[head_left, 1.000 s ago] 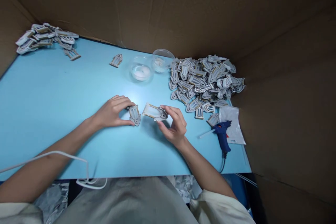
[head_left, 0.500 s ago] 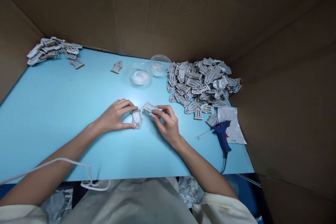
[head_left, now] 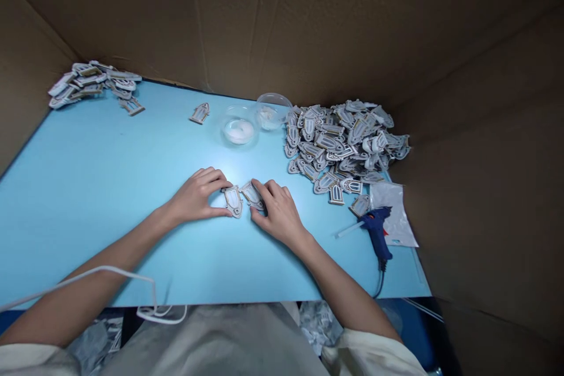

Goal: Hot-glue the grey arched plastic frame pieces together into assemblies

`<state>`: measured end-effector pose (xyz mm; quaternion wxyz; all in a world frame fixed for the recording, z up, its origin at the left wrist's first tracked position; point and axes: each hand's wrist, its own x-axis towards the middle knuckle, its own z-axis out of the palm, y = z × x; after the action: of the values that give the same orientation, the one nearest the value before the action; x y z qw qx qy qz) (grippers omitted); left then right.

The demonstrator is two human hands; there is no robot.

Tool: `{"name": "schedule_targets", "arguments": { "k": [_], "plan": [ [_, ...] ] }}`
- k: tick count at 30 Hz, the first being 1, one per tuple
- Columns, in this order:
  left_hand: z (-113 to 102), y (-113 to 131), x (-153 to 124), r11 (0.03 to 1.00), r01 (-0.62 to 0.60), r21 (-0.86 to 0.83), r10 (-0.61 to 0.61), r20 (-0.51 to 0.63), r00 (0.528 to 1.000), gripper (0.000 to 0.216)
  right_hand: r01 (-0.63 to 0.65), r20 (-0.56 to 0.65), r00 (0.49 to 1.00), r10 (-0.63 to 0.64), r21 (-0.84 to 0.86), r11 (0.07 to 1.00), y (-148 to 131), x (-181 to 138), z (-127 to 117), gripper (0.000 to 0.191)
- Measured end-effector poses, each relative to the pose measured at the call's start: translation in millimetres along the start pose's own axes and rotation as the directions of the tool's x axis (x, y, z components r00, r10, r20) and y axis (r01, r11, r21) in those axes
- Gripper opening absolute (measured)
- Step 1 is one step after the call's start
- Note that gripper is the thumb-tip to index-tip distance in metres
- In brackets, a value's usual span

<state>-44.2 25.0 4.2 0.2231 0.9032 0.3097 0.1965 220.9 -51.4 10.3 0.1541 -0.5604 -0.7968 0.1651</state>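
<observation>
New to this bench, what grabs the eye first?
The big heap of arched window-shaped pieces fills the right of the light-blue table, with a smaller heap at its far left corner. At centre, the left hand holds one arched piece beside another arched piece under the right hand. A blue glue gun lies at right.

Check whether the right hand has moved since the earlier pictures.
Yes: the right hand has shifted toward the person's left, farther from the glue gun, and its fingers now rest on the arched piece.
</observation>
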Motion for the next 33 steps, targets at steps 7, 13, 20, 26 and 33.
{"name": "schedule_targets", "arguments": {
  "k": [7,13,20,26,33],
  "plan": [
    [16.9,16.5,-4.2,0.991,0.083,0.106,-0.067,-0.143,0.987,0.058,-0.143,-0.153,0.972,0.18,0.228,0.963,-13.3,2.4,12.0,0.047],
    [30.7,21.5,-8.6,0.983,0.107,0.148,-0.069,-0.238,0.969,0.057,-0.201,-0.21,0.949,0.234,0.168,0.965,-26.1,7.0,14.9,0.042],
    [40.7,16.9,-8.0,0.995,0.082,0.056,-0.063,-0.286,0.956,0.063,-0.145,-0.235,0.959,0.161,0.083,0.986,-30.4,-2.4,21.6,0.043],
    [38.8,18.9,-7.6,1.0,0.01,-0.023,-0.015,-0.253,0.967,0.061,0.094,0.029,0.996,-0.09,-0.315,0.944,-46.1,-1.7,11.8,0.068],
    [26.8,19.2,-5.3,0.989,0.04,-0.141,-0.078,-0.281,0.956,0.056,-0.065,0.028,0.996,0.086,-0.446,0.893,-6.5,11.2,-25.8,0.046]
  ]
}}
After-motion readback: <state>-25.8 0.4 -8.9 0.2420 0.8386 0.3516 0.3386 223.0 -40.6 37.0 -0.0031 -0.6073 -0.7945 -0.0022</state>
